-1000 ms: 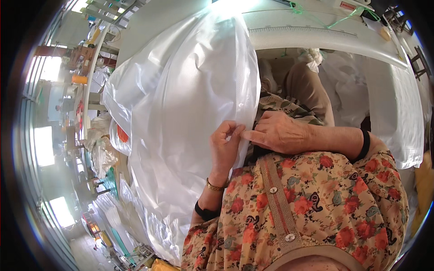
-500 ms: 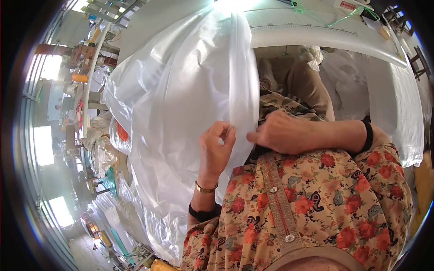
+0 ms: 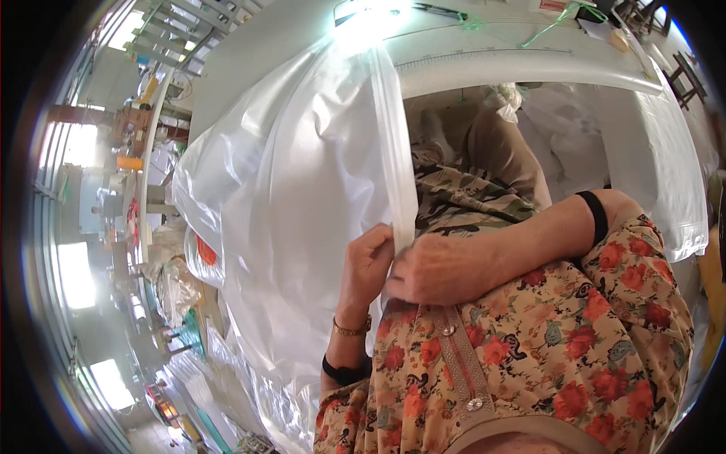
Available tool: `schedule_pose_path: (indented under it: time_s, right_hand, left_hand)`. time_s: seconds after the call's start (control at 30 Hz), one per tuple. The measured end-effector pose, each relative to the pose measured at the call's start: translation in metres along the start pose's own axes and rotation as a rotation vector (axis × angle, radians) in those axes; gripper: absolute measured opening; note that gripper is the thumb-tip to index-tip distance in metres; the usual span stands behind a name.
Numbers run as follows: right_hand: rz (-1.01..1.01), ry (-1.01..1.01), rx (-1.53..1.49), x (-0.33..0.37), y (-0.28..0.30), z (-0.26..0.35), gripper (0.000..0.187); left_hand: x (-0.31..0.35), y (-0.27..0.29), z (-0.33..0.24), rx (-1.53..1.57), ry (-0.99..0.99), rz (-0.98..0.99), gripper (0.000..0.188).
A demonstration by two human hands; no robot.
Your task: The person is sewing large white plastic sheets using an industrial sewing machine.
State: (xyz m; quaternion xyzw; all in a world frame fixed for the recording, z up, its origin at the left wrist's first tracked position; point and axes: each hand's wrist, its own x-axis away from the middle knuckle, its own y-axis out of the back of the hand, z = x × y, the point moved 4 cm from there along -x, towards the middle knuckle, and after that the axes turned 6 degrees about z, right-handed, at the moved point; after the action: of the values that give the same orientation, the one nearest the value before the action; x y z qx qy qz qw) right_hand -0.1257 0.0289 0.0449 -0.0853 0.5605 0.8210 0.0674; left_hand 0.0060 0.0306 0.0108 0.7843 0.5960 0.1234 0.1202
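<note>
A large sheet of translucent white plastic (image 3: 302,174) drapes down from the bright lamp at the work table's far side toward my lap. Along its right edge runs a narrow folded band, and both hands meet at the near end of it. My left hand (image 3: 367,265), with a gold watch on the wrist, pinches the sheet at the band's left side. Close against it, my right hand (image 3: 435,268) is closed on the band's edge, its fingertips partly hidden behind the knuckles. The band stretches fairly straight from my hands to the lamp.
A bright lamp (image 3: 367,23) shines at the far edge of the white table (image 3: 249,57). A ruler scale (image 3: 491,54) is on the tabletop. Green thread (image 3: 560,26) trails at the far right. More plastic sheeting (image 3: 665,166) hangs at right. Crumpled plastic (image 3: 170,276) lies at left.
My right hand has moved left and nearer to me, from beside the sheet onto its edge. The left hand has come slightly closer to me. The edge band is now folded narrower and drawn tighter.
</note>
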Motion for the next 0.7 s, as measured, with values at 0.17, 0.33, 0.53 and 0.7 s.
schedule_pose_path:
  time_s: [0.17, 0.33, 0.53, 0.7]
  right_hand:
    - [-0.095, 0.077, 0.114, -0.001, -0.002, -0.001, 0.012]
    - [-0.389, -0.096, -0.241, 0.015, 0.000, -0.058, 0.013]
    - [-0.826, -0.807, -0.837, -0.038, 0.004, -0.169, 0.030]
    - [-0.394, -0.156, -0.828, -0.173, -0.013, -0.137, 0.025]
  left_hand:
    - [0.008, -0.005, 0.008, 0.436, 0.155, -0.064, 0.010]
    - [0.016, 0.024, -0.007, 0.095, 0.111, -0.177, 0.010]
    - [0.012, 0.078, -0.107, -0.463, -0.160, -0.236, 0.009]
    - [-0.001, 0.070, -0.146, -0.648, -0.138, -0.023, 0.009]
